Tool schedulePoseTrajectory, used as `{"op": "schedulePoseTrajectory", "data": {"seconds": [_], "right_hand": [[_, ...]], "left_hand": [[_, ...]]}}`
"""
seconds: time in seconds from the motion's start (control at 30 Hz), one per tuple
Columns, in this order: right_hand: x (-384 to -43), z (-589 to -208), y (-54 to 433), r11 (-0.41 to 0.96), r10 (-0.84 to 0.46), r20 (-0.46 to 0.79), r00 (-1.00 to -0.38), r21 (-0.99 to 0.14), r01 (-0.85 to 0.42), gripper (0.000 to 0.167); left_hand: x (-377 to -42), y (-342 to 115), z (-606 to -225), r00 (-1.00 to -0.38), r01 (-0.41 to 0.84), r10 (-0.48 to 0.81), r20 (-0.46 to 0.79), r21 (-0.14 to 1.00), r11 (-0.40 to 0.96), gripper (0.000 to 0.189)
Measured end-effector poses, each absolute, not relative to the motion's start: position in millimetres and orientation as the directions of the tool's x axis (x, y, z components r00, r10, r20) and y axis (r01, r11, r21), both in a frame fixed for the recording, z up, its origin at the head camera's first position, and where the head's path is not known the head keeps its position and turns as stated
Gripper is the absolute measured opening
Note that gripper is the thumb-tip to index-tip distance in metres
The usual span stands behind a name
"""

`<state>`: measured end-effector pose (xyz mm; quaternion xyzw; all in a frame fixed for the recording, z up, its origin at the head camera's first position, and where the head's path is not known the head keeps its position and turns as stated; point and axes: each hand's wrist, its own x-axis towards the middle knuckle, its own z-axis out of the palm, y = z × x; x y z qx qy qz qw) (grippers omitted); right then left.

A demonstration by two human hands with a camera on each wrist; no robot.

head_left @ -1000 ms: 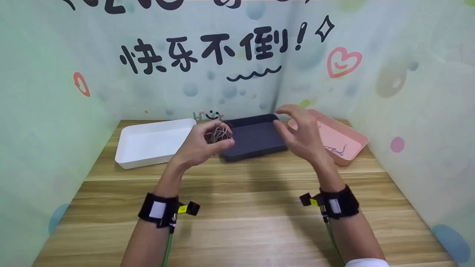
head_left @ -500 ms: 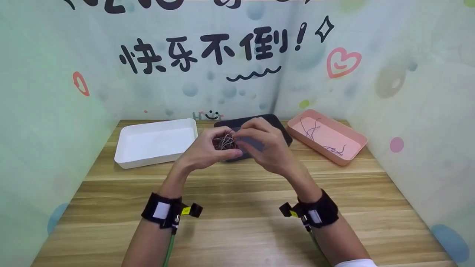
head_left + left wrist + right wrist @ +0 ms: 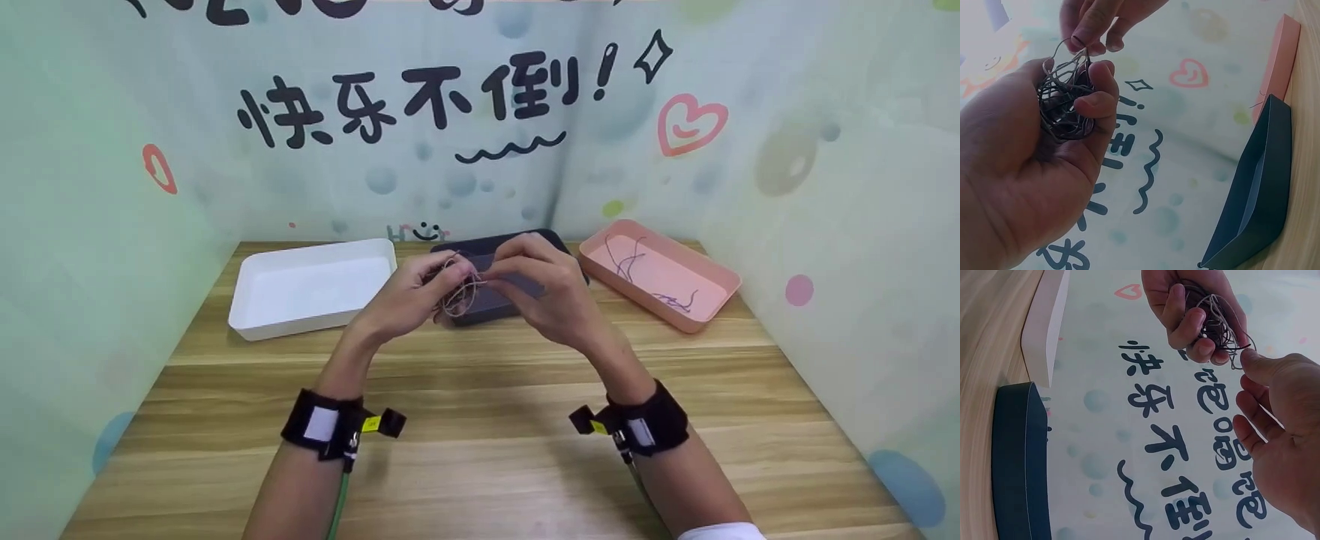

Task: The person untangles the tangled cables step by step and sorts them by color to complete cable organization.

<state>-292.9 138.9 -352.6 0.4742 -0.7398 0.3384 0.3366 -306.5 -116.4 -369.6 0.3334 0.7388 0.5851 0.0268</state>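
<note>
A loose ball of tangled thin strands [image 3: 459, 300], pale grey and dark, sits in my left hand [image 3: 401, 296]. In the left wrist view, its fingers curl round the tangle [image 3: 1064, 104], with loops standing up past the fingertips. My right hand [image 3: 551, 292] is at the right side of the ball, above the dark tray. Thumb and forefinger pinch a strand at the tangle's edge, as the right wrist view shows beside the ball [image 3: 1216, 323]; the other fingers of this right hand [image 3: 1286, 416] are bent loosely.
Behind the hands stands a dark blue tray [image 3: 559, 240], partly hidden. To its left is a white tray [image 3: 277, 330]. The pink tray [image 3: 720, 300] at the right holds several purple strands [image 3: 675, 301]. Printed cloth walls enclose the wooden table [image 3: 480, 465].
My right hand has come left from near the pink tray to the tangle and now pinches a strand. My left thumb has moved onto the ball, and loops hang out more loosely.
</note>
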Motion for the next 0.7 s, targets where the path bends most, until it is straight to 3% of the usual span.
{"op": "schedulePoseTrajectory", "data": {"seconds": [0.23,0.57,0.7], "right_hand": [[-294,-349,142,0.235,-0.493,0.800,-0.344,-0.258,-0.937,0.011],[-291,-350,150,0.134,-0.470,0.742,-0.479,-0.476,-0.869,0.002],[-291,-350,153,0.159,-0.487,0.716,-0.500,-0.490,-0.857,0.008]], "left_hand": [[-308,-121,-368,-0.805,0.473,0.465,0.369,0.872,0.128,0.025],[-311,-130,-368,-0.830,0.498,0.337,0.444,0.862,0.091,0.022],[-311,-131,-367,-0.829,0.503,0.309,0.466,0.863,0.048,0.023]]}}
